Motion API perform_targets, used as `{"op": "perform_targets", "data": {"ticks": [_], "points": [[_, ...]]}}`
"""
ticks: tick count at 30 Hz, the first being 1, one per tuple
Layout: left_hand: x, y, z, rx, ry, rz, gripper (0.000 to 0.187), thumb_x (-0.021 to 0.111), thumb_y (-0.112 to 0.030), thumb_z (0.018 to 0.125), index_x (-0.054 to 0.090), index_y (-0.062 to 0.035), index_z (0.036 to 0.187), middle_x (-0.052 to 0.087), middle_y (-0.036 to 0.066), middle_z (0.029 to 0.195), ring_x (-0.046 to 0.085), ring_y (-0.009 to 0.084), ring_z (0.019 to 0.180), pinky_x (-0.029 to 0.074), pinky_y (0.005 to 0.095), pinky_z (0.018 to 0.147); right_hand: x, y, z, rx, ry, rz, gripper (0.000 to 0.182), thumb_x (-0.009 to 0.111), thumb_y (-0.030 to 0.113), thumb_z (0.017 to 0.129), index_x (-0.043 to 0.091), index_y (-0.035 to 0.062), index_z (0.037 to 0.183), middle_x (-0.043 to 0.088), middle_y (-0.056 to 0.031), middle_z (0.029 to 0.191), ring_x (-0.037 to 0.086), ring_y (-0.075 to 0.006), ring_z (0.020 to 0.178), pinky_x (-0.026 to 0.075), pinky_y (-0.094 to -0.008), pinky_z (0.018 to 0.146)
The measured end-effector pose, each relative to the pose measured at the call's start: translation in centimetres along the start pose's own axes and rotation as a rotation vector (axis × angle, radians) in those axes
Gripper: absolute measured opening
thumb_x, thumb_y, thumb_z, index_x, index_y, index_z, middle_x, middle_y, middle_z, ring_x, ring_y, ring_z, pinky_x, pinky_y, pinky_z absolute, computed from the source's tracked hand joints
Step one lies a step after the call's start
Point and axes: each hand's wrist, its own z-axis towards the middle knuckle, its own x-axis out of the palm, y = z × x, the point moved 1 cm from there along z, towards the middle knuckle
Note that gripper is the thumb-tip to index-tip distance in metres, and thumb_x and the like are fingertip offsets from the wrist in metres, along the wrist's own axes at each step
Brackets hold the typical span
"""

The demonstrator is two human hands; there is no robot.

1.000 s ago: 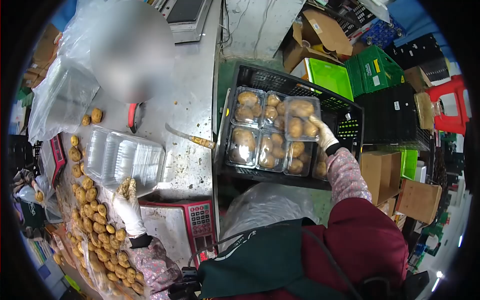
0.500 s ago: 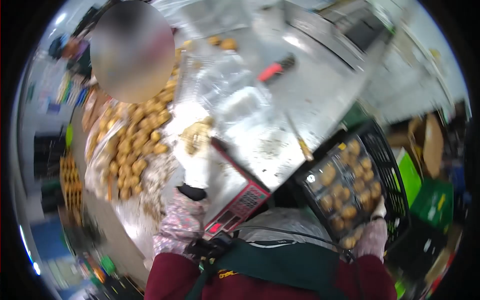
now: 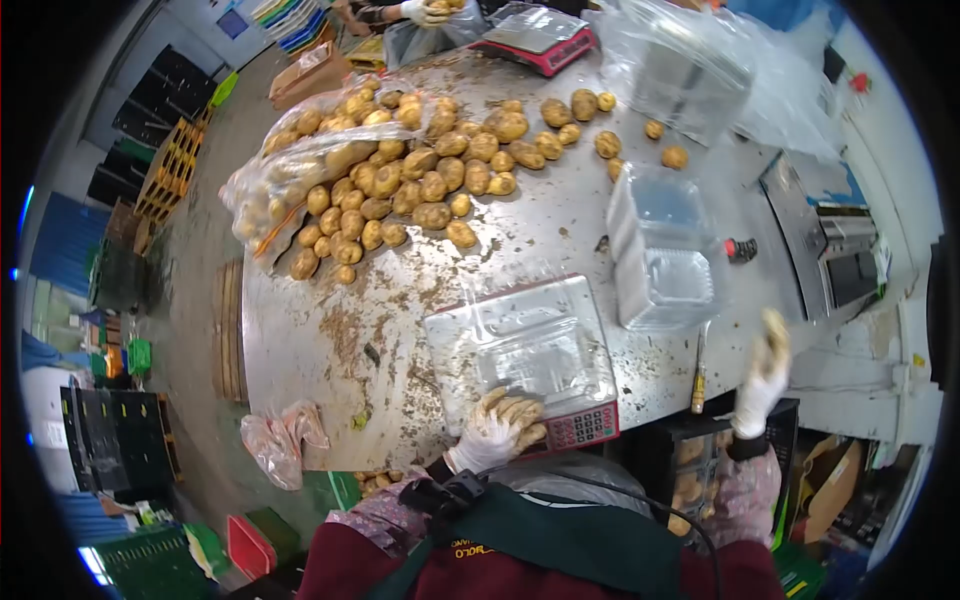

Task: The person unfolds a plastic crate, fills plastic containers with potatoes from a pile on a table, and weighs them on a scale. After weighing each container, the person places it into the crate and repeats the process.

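Observation:
My left hand [image 3: 495,430], in a soiled white glove, has its fingers on the near edge of a clear plastic clamshell container [image 3: 530,350]. That container rests open, with nothing in it, on a red-trimmed weighing scale [image 3: 585,428]. My right hand [image 3: 764,380], gloved too and a little blurred, is raised at the table's right side with its fingers stretched out and nothing seen in them. Nearest to it are a stack of clear clamshell containers [image 3: 665,285] and a thin tool with a yellowish handle [image 3: 698,390]. Loose potatoes [image 3: 430,187] lie heaped beyond the scale.
Soil litters the metal table [image 3: 300,350]. A plastic sack [image 3: 262,190] spills potatoes at the left. Below my right arm stands a black crate [image 3: 780,425] with packed potatoes. A second scale [image 3: 540,38] and a co-worker's gloved hand [image 3: 428,12] are at the far side.
My view has turned and levelled. My right hand has left the potato packs in the crate and risen over the table. A clamshell now lies on the scale under my left fingers.

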Motion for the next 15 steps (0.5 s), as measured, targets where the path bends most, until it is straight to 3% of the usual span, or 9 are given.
{"op": "perform_targets", "data": {"ticks": [2, 4, 5, 9, 12, 13, 15], "points": [[-1.9, 0.1, 0.0, -0.059, -0.041, -0.042, 0.042, 0.074, -0.028, 0.082, 0.064, -0.0113, 0.119, 0.067, 0.002, 0.114, 0.062, 0.0206, 0.106, 0.042, 0.0431, 0.102, 8.0, 6.5, 2.1, -0.271, 0.292, 0.156, 0.036, 0.063, -0.003, 0.083, 0.065, 0.0035, 0.119, 0.061, -0.0143, 0.129, 0.054, -0.0289, 0.126, 0.041, -0.0383, 0.106], [-2.8, 1.7, -1.2, -0.101, -0.136, -0.095, 0.044, 0.075, -0.029, 0.078, 0.064, -0.0116, 0.117, 0.066, 0.003, 0.115, 0.062, 0.0217, 0.109, 0.038, 0.0432, 0.107, 15.9, 12.1, 3.0, -0.372, 0.576, 0.071, 0.034, 0.069, 0.008, 0.081, 0.067, 0.0091, 0.115, 0.060, -0.0178, 0.129, 0.058, -0.0319, 0.119, 0.047, -0.0369, 0.100], [-3.3, 2.8, -2.1, -0.110, -0.149, -0.101, 0.044, 0.075, -0.029, 0.078, 0.064, -0.0116, 0.117, 0.066, 0.003, 0.115, 0.062, 0.0217, 0.109, 0.038, 0.0432, 0.107, 20.0, 13.7, 3.4, -0.504, 0.646, 0.032, 0.036, 0.070, 0.010, 0.080, 0.066, 0.0098, 0.116, 0.058, -0.0182, 0.132, 0.058, -0.0328, 0.117, 0.048, -0.0379, 0.098], [-5.4, 7.1, -6.3, -0.249, -0.285, -0.036, 0.041, 0.070, -0.006, 0.078, 0.063, -0.0107, 0.117, 0.067, 0.005, 0.114, 0.063, 0.0232, 0.106, 0.044, 0.0418, 0.099, 37.5, 16.0, 3.6, -0.800, 0.807, -0.095, 0.042, 0.071, 0.019, 0.080, 0.061, 0.0096, 0.120, 0.054, -0.0230, 0.134, 0.060, -0.0369, 0.111, 0.050, -0.0451, 0.094], [-6.7, 10.1, -9.8, -0.340, -0.307, -0.067, 0.039, 0.070, -0.004, 0.076, 0.064, -0.0095, 0.114, 0.067, 0.007, 0.111, 0.063, 0.0259, 0.103, 0.047, 0.0418, 0.093, 47.9, 18.3, 3.6, -0.790, 0.975, -0.398, 0.045, 0.075, 0.016, 0.073, 0.064, 0.0069, 0.116, 0.054, -0.0266, 0.130, 0.060, -0.0419, 0.107, 0.052, -0.0474, 0.089], [-7.3, 10.9, -10.8, -0.385, -0.309, -0.082, 0.038, 0.070, -0.003, 0.076, 0.064, -0.0091, 0.113, 0.067, 0.007, 0.110, 0.063, 0.0272, 0.101, 0.047, 0.0422, 0.091, 50.7, 19.3, 3.5, -0.708, 1.097, -0.545, 0.048, 0.076, 0.017, 0.072, 0.064, 0.0070, 0.118, 0.045, -0.0283, 0.141, 0.056, -0.0434, 0.118, 0.050, -0.0487, 0.095], [-7.6, 12.2, -12.4, -0.444, -0.319, -0.089, 0.037, 0.069, -0.002, 0.076, 0.064, -0.0087, 0.112, 0.067, 0.008, 0.109, 0.063, 0.0285, 0.100, 0.048, 0.0425, 0.089, 54.2, 20.3, 3.3, -0.752, 1.048, -0.604, 0.058, 0.080, 0.024, 0.070, 0.062, 0.0084, 0.123, 0.031, -0.0282, 0.152, 0.046, -0.0468, 0.129, 0.045, -0.0515, 0.102]]}}
